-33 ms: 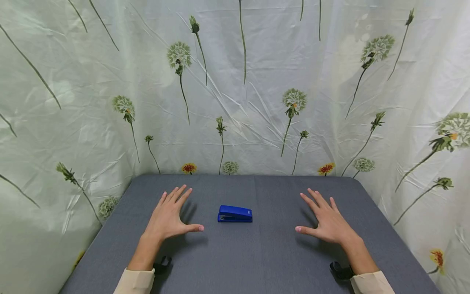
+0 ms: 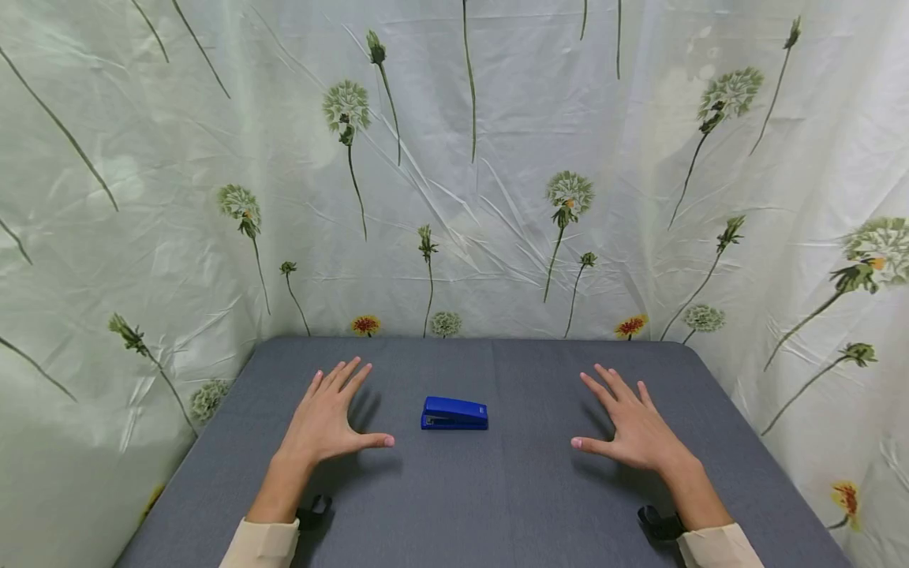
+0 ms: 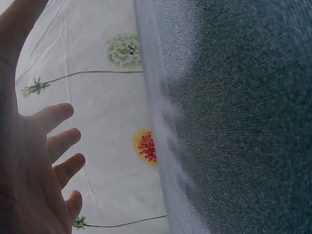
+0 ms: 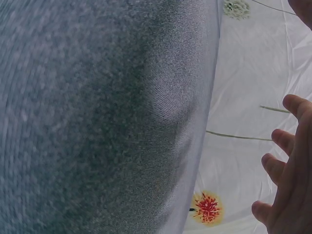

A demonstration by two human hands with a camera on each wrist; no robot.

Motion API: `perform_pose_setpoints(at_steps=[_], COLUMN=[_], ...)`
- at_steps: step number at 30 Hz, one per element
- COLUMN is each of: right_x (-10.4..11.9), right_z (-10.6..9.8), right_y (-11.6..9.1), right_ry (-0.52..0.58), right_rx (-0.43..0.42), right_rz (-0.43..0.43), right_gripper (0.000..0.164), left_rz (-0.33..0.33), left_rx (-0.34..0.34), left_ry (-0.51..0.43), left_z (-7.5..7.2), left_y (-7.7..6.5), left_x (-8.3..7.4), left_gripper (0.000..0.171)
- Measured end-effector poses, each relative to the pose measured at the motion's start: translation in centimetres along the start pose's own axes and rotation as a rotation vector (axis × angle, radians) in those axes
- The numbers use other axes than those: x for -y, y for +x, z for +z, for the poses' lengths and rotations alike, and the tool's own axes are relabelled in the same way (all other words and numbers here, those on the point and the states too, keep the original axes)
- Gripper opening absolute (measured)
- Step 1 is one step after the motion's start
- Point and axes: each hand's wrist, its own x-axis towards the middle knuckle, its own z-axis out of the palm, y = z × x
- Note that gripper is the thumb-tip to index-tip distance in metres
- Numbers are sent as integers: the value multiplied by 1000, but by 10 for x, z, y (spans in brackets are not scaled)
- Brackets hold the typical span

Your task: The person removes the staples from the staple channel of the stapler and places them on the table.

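Observation:
A small blue stapler (image 2: 454, 413) lies shut on the grey table (image 2: 454, 505), in the middle between my two hands. My left hand (image 2: 332, 416) hovers palm down to its left, fingers spread and straight, holding nothing. On the other side my right hand (image 2: 629, 426) is spread the same way, also holding nothing. Neither hand touches the stapler. In the left wrist view the left hand's fingers (image 3: 58, 146) show against the curtain; the right wrist view shows the right hand's fingers (image 4: 285, 165) beside the table edge.
A pale curtain (image 2: 454, 158) printed with dandelions hangs close behind the table and wraps both sides. The table's back edge (image 2: 469, 339) meets the curtain. Cream sleeves (image 2: 263, 544) and dark wrist straps (image 2: 656, 525) show at the bottom.

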Motion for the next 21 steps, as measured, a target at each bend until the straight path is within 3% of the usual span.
perform_pose_setpoints(at_steps=[21], right_x=[4], right_z=[-2], right_y=[9], right_ry=[-11], right_rx=[-31], right_rz=[-11], right_gripper=[106], left_rz=[8], left_rx=[-18], left_ry=[-71], left_z=[5], left_y=[5], left_x=[-2], left_gripper=[129])
